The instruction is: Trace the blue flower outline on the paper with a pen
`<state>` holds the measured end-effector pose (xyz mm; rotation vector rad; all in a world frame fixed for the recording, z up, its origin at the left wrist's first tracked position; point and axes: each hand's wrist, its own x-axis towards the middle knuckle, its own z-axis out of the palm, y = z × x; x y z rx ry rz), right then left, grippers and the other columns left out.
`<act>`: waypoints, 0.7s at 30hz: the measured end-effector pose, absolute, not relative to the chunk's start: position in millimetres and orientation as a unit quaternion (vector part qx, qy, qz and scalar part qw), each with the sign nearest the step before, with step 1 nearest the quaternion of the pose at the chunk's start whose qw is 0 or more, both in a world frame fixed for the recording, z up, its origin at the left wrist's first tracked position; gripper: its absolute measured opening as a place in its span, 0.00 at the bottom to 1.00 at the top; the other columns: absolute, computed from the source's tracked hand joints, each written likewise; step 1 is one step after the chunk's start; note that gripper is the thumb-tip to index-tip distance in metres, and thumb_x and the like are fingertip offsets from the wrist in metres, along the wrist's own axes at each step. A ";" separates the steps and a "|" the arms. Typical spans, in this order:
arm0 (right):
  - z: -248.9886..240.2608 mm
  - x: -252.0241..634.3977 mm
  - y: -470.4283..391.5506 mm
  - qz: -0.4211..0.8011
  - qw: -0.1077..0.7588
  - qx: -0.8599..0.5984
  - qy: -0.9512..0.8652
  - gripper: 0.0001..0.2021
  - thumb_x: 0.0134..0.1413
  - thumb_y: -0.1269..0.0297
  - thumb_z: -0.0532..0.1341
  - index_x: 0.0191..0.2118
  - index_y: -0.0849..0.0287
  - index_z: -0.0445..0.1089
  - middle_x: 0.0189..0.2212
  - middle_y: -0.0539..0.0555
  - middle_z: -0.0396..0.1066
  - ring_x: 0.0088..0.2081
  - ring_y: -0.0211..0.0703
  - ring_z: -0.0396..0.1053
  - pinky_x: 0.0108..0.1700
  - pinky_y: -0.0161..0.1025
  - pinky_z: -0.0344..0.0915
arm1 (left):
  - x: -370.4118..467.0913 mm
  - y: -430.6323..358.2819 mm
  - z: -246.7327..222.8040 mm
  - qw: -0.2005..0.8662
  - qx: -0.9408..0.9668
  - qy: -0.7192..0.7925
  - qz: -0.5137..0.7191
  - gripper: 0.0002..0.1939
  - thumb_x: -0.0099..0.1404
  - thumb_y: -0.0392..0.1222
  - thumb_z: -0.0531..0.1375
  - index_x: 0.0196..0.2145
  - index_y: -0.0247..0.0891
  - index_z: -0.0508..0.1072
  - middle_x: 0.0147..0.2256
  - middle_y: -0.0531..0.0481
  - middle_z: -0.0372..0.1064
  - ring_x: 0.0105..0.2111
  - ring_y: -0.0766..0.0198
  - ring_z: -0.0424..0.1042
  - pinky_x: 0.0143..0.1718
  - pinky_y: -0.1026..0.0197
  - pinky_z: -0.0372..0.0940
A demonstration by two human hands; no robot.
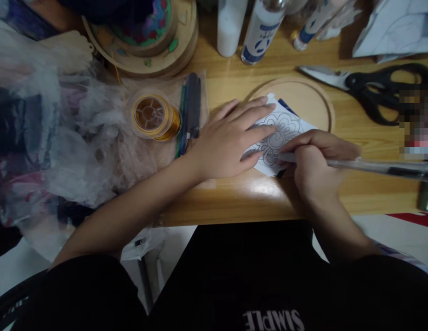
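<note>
A pen [379,166] with a clear barrel is gripped in my right hand [319,163], its tip at the paper. The white paper [279,131] carries a line drawing of a flower-like pattern. Dark blue sheet [287,107] shows at the paper's edges, underneath it. My left hand [236,140] lies flat with fingers spread, pressing on the paper's left side. Paper and blue sheet rest on a round wooden disc [315,99] with a raised rim, partly hidden by them and my hands.
Black-handled scissors [372,87] lie at the right. Behind stand a white bottle [231,27] and a clear labelled bottle [262,32]. A spool of golden thread [155,117] and several pens [191,105] sit left, beside crumpled plastic bags [93,138]. A round wooden piece [179,57] is at upper left.
</note>
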<state>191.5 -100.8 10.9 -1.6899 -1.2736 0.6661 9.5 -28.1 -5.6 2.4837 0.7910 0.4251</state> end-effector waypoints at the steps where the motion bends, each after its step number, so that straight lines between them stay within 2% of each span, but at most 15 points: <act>1: 11.1 191.4 -100.7 0.266 0.445 -0.683 -0.514 0.13 0.43 0.75 0.56 0.22 0.51 0.74 0.17 0.46 0.69 0.19 0.40 0.67 0.24 0.39 0.64 | 9.4 -28.1 -6.0 0.249 0.911 0.290 0.156 0.22 0.69 0.43 0.59 0.59 0.52 0.72 0.69 0.52 0.59 0.70 0.49 0.57 0.71 0.37 0.52; 8: 9.9 192.7 -100.0 0.275 0.461 -0.657 -0.530 0.12 0.42 0.76 0.56 0.21 0.53 0.73 0.16 0.45 0.69 0.19 0.37 0.66 0.23 0.37 0.63 | 9.4 -27.7 -5.7 0.253 0.911 0.288 0.151 0.23 0.67 0.42 0.59 0.59 0.49 0.72 0.69 0.50 0.59 0.71 0.48 0.56 0.71 0.38 0.51; 15: 12.7 190.2 -100.0 0.274 0.453 -0.673 -0.516 0.12 0.43 0.75 0.56 0.21 0.52 0.74 0.17 0.45 0.70 0.19 0.38 0.65 0.25 0.38 0.65 | 10.0 -27.9 -5.4 0.249 0.910 0.291 0.159 0.22 0.68 0.43 0.59 0.59 0.52 0.73 0.69 0.53 0.60 0.71 0.50 0.57 0.71 0.37 0.52; 19: 14.0 190.6 -99.6 0.286 0.448 -0.666 -0.523 0.14 0.42 0.77 0.55 0.20 0.52 0.72 0.16 0.45 0.69 0.20 0.39 0.67 0.23 0.38 0.62 | 9.7 -27.6 -5.5 0.240 0.914 0.287 0.158 0.22 0.68 0.42 0.60 0.59 0.48 0.73 0.69 0.49 0.60 0.71 0.49 0.57 0.70 0.38 0.53; 21: 12.6 191.1 -99.7 0.283 0.454 -0.664 -0.522 0.13 0.42 0.77 0.55 0.20 0.52 0.73 0.16 0.45 0.69 0.19 0.38 0.67 0.23 0.37 0.62 | 9.3 -27.4 -5.9 0.238 0.915 0.285 0.161 0.21 0.68 0.43 0.60 0.59 0.49 0.73 0.69 0.50 0.60 0.71 0.50 0.57 0.70 0.38 0.53</act>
